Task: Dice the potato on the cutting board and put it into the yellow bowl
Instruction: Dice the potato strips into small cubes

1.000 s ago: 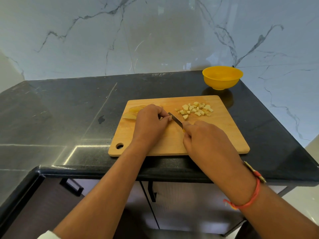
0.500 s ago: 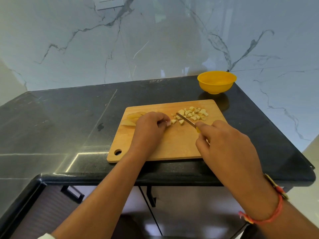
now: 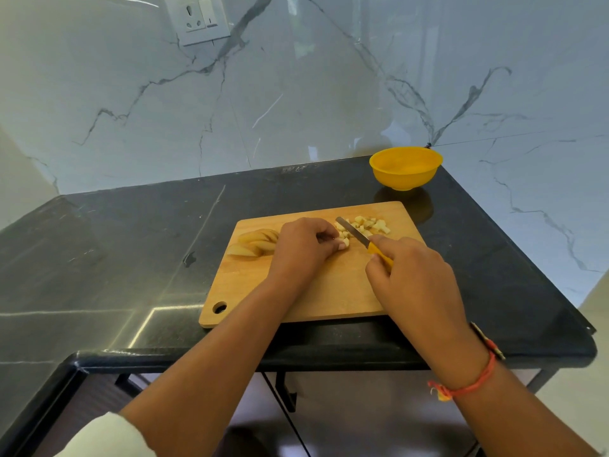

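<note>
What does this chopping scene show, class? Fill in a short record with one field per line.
surface: black counter
board: wooden cutting board
left hand: pinning a potato piece on the board
right hand: gripping the yellow-handled knife
diced potato: heaped at the board's far right
uncut wedges: at the board's left
yellow bowl: behind the board, looks empty

One cutting board (image 3: pixel 329 291); one yellow bowl (image 3: pixel 405 173) beyond it; one knife (image 3: pixel 354 233); two hands; one wall socket (image 3: pixel 197 18).
</note>
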Demonstrator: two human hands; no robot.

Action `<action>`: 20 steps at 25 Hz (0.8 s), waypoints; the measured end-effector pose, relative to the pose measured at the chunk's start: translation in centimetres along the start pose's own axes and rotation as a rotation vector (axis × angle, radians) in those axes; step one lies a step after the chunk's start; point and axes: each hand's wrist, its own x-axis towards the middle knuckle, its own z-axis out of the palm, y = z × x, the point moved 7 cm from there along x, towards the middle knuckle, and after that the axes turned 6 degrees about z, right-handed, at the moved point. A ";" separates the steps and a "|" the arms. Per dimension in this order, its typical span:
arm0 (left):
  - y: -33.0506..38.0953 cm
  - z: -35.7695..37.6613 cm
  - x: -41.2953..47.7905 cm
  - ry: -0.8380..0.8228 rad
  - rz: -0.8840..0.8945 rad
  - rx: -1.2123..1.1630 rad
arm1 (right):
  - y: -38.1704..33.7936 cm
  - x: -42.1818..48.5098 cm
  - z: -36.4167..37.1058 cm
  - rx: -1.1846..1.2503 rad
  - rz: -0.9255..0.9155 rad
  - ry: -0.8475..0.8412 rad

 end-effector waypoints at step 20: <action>-10.8 -8.9 -4.3 0.138 -0.083 0.205 | -3.2 -1.0 2.3 0.104 -0.106 -0.040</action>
